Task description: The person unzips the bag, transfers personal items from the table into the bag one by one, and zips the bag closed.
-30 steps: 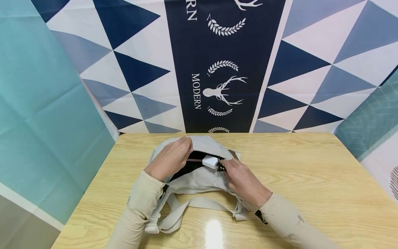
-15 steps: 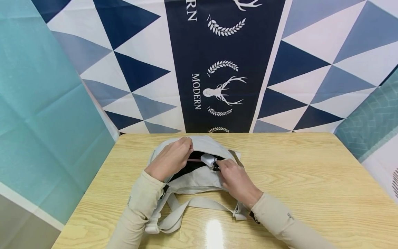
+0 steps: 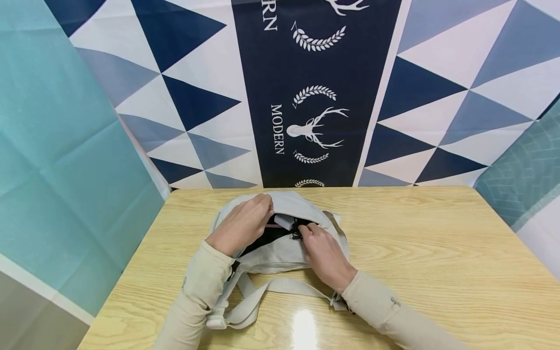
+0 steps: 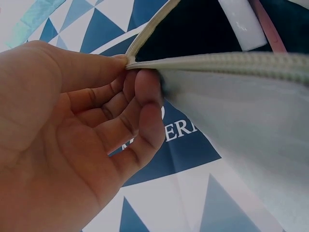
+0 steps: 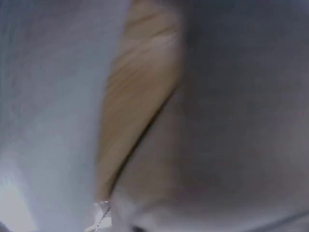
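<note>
A light grey shoulder bag [image 3: 280, 250] lies on the wooden table [image 3: 437, 253], its top opening showing a dark lining. My left hand [image 3: 242, 223] pinches the far zip edge [image 4: 203, 62] and holds the opening up; the left wrist view shows thumb and fingers [image 4: 145, 92] closed on that edge. A white charger [image 3: 284, 222] sits partly inside the opening, beside a pink strip [image 3: 272, 226]. My right hand [image 3: 319, 250] rests on the bag's front, its fingertips pinching the charger's black cable [image 3: 298, 234] at the opening. The right wrist view is a blur of grey fabric [image 5: 241, 121].
The bag's strap [image 3: 262, 296] loops toward the table's near edge. Patterned cloth panels [image 3: 315, 97] stand close behind the table and a teal panel [image 3: 65, 170] on the left. Bare wood stretches to the right of the bag.
My right hand has moved left and forward, pushing the white charger deeper into the bag's opening. The left hand keeps its hold on the zip edge.
</note>
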### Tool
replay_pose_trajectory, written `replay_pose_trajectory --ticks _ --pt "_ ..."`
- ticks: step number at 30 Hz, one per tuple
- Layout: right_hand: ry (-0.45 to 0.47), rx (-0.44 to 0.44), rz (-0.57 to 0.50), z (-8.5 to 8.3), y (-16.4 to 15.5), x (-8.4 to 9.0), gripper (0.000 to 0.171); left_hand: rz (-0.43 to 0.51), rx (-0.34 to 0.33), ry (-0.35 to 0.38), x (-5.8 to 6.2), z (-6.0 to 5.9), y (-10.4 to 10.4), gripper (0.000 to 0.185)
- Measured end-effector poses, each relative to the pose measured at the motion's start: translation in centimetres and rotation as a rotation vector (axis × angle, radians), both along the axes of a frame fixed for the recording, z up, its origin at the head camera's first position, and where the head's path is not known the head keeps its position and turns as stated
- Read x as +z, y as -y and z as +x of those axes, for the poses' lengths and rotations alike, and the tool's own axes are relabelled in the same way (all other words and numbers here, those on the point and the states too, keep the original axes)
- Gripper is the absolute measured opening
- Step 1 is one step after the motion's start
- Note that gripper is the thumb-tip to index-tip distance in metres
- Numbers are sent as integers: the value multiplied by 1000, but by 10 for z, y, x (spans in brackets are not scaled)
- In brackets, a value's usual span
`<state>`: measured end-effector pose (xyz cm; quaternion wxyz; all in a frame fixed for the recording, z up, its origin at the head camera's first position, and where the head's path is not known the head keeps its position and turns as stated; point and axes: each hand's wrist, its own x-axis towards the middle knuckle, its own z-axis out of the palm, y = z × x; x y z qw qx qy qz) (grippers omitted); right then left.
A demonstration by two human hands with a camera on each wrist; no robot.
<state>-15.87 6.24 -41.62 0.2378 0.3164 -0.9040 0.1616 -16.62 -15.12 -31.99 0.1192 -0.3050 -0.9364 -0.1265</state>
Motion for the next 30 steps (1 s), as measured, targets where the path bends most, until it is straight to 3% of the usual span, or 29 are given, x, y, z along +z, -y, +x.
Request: replay_pose_trajectory --ticks 7,14,22,30 --pt "74 65 -17 20 -7 2 29 11 -2 -5 -3 0 -1 7" --pt "-15 9 73 35 -23 -2 12 10 2 -8 -3 0 0 8" --pt "24 90 151 31 -22 -5 35 14 12 1 -1 2 1 7" --pt "185 107 147 31 -16 -3 68 8 -2 -11 -2 3 0 6"
